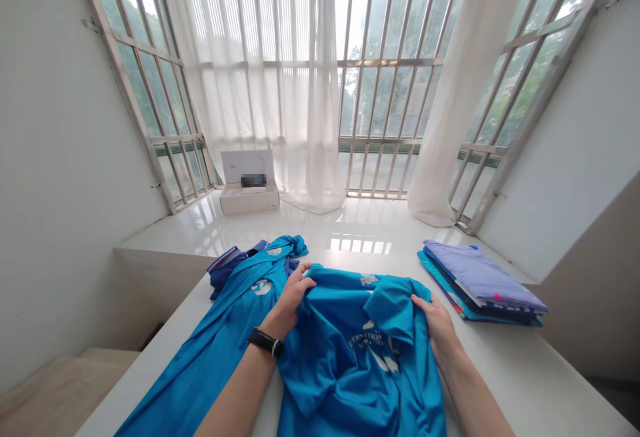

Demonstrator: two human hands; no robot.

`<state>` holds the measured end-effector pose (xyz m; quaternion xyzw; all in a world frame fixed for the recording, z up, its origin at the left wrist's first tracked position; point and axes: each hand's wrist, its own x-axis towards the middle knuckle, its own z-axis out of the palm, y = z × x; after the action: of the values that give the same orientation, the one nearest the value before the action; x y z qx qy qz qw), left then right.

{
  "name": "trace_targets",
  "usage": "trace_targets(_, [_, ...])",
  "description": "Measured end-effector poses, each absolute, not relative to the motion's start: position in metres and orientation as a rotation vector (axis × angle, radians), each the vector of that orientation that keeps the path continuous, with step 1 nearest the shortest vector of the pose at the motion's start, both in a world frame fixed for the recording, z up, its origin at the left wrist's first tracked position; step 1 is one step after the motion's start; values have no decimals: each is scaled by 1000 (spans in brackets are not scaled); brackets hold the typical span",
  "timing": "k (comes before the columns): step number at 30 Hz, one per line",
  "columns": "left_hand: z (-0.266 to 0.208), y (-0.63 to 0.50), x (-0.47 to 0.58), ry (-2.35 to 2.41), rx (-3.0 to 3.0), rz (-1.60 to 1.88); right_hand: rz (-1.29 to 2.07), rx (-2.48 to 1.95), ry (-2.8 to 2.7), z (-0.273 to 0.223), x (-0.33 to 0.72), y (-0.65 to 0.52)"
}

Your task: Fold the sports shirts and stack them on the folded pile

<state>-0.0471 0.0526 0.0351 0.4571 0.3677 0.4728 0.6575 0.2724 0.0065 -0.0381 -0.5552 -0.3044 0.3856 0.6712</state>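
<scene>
A blue T-shirt with white lettering hangs between my two hands over the white table. My left hand, with a black band on its wrist, pinches the shirt's upper left edge. At the upper right, my right hand grips the fabric between thumb and fingers, close to a sleeve folded over the front. The shirt's middle is rumpled, and its lower part runs out of the picture. Left of it lies another blue garment, loosely spread, partly over a dark navy garment.
A stack of folded clothes, lilac on top, sits at the right of the white table. Behind it a white sill carries an open white box at the left. White curtains hang before barred windows.
</scene>
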Motion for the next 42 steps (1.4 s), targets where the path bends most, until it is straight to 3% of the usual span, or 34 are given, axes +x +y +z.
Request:
trace_targets(4, [37,52,-48,797,1103,1034,659,-1405,-636,-43,278,6])
trace_targets(10, [22,47,-35,808,1482,897,-180,-1638,-1321,-38,251,2])
trace_targets(18, [24,28,-17,751,1691,728,351,-1355,-1863,-31,199,-15])
trace_targets(23, [15,30,-6,964,1804,920,515,-1335,-1921,-27,197,-18])
trace_targets(34, [-3,47,-7,1152,1658,1175,443,-1572,-1975,-15,195,-22])
trace_targets(42, [-17,62,-23,1006,1612,965,224,-1946,-1816,-24,213,-18])
